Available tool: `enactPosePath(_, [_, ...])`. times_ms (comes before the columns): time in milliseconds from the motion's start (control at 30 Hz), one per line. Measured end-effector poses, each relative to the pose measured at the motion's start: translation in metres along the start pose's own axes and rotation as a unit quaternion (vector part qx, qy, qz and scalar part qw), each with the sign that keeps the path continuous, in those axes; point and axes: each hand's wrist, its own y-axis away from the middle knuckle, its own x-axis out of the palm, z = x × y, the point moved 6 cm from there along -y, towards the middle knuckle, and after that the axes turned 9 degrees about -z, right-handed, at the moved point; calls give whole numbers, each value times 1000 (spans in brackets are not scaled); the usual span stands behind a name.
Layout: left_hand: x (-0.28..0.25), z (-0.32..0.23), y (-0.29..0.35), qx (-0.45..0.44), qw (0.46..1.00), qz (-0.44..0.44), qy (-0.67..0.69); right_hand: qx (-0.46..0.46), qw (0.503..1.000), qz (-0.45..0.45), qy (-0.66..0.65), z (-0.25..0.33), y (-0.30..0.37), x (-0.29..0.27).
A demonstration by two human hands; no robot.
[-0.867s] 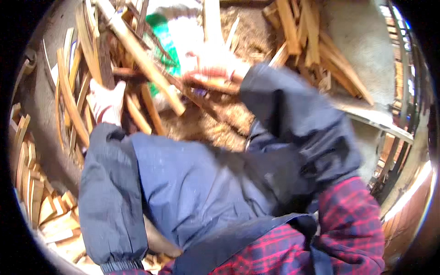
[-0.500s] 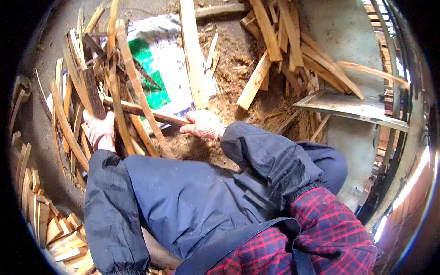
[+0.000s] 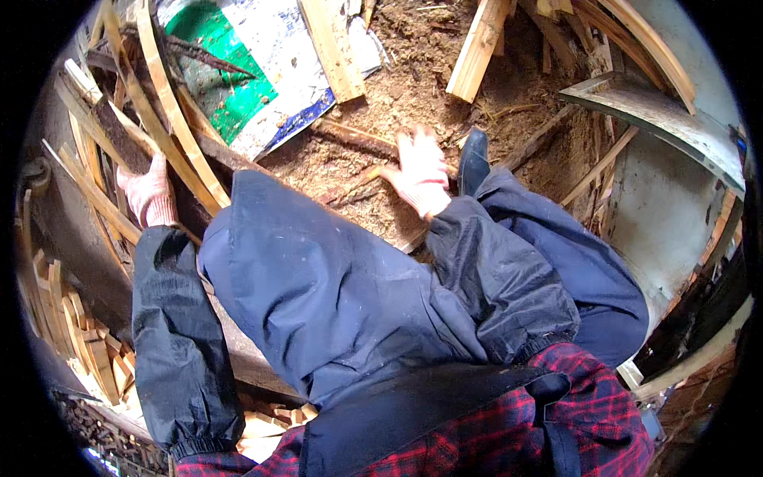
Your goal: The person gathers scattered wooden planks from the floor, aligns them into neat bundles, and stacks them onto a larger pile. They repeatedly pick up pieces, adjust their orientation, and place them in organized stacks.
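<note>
Wood strips [image 3: 169, 103] are leaning in a loose cluster around the left hand [image 3: 149, 192], which I am watching among them; its fingers are partly hiding from my view, so I cannot tell whether they are closing on a piece. The right hand [image 3: 421, 176] is spreading its gloved fingers above a thin dark stick [image 3: 358, 137], which is lying on the sawdust [image 3: 397, 95] and showing on both sides of the hand; I cannot tell whether they are touching. Beyond, to its left, a pale plank [image 3: 332, 52] is overlapping a white-and-green sheet [image 3: 274, 60].
</note>
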Motion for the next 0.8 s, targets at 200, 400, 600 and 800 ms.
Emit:
enactPosePath(200, [-15,-17,12,-3,1000,-15,-1,-34,996,-67,-56,-47,-3,18])
enactPosePath(400, [-18,-23,16,-40,998,-7,-44,-101,991,-22,-83,-33,-17,0])
enactPosePath(600, [-31,-20,14,-70,994,30,-76,42,965,165,-199,16,29,24])
enactPosePath(800, [-29,-30,20,-51,997,26,-57,-61,942,241,-224,37,33,-7])
